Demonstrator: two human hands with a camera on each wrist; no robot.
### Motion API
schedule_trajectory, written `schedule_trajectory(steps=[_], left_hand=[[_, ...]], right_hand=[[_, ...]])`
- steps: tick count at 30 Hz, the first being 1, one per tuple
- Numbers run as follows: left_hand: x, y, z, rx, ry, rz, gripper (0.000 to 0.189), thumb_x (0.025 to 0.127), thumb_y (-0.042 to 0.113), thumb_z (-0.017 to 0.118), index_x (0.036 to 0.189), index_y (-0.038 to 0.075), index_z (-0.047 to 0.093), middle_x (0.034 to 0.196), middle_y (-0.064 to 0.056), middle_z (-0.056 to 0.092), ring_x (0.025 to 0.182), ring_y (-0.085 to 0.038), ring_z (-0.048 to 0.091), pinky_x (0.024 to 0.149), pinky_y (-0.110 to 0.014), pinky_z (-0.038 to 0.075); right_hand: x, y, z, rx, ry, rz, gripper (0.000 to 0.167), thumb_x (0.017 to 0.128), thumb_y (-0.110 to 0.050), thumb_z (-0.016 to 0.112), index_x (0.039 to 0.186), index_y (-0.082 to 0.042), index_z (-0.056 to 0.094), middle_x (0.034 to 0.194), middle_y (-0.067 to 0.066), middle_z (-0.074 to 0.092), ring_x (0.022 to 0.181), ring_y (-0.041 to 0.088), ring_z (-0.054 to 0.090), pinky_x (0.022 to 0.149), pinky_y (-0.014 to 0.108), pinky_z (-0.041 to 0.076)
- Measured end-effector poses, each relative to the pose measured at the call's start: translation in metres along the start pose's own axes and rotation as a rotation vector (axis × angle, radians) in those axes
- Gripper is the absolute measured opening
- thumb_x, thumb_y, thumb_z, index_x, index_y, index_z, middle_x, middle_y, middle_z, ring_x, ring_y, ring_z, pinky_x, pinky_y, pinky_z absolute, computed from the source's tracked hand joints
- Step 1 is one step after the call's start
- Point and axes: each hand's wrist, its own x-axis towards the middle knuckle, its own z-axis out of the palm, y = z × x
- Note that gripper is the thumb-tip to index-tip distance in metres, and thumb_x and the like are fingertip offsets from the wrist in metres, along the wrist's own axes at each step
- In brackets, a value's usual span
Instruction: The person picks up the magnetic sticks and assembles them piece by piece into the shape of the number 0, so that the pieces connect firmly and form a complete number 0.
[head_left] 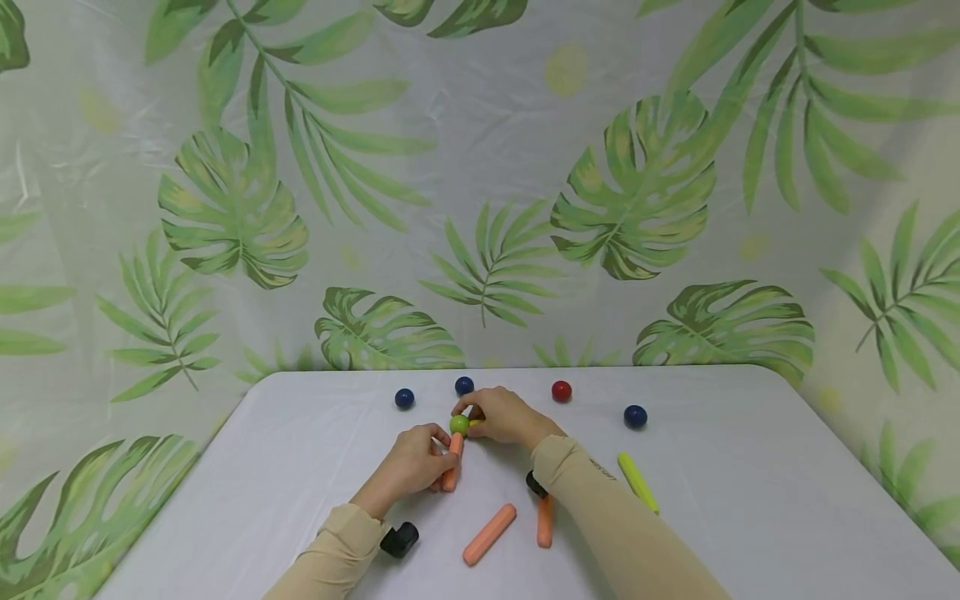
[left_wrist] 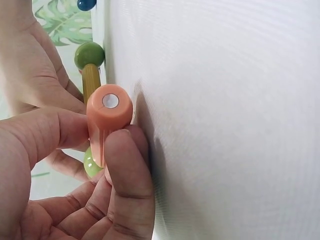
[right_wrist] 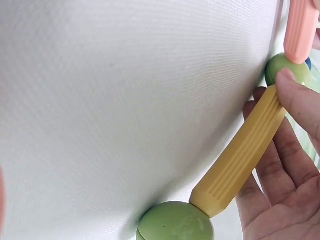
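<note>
Your ridged orange stick [head_left: 452,467] touches a glossy green ball [head_left: 459,425]; your yellow stick [right_wrist: 240,150] links it to another green ball [right_wrist: 175,223], toward the surface's [head_left: 750,467] far edge.

Hands [head_left: 411,461] on orange stick [head_left: 456,444], green ball [head_left: 459,425] — white tabletop [head_left: 765,475]

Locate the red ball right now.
In the head view, the red ball sits right of centre near the far edge of the white table, beyond and right of the right hand, with a blue ball to its right.
</note>
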Motion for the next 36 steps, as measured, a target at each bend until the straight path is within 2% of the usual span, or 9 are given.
schedule_trajectory(steps=[24,36], left_hand=[[-0.0018,-0.0005,-0.001,-0.009,0.01,0.014,0.022,0.096,0.019,0.078,0.11,0.004,0.069,0.067,-0.002,0.065,0.051,-0.009,0.06,0.052,-0.023,0.043],[-0.0025,-0.0046,0.001,-0.018,0.017,0.029,0.025,0.096,0.021,0.078,0.113,0.004,0.069,0.068,-0.001,0.065,0.05,-0.008,0.058,0.051,-0.023,0.047]], right_hand=[[-0.0001,-0.0011,0.0001,-0.006,0.001,0.007,0.031,0.095,-0.007,0.081,0.124,-0.018,0.077,0.113,0.01,0.08,0.107,0.025,0.073,0.102,0.046,0.057],[0.0005,0.0027,0.0019,-0.021,0.015,-0.031,0.03,0.095,-0.008,0.081,0.123,-0.016,0.077,0.111,0.01,0.081,0.106,0.024,0.075,0.1,0.044,0.058]])
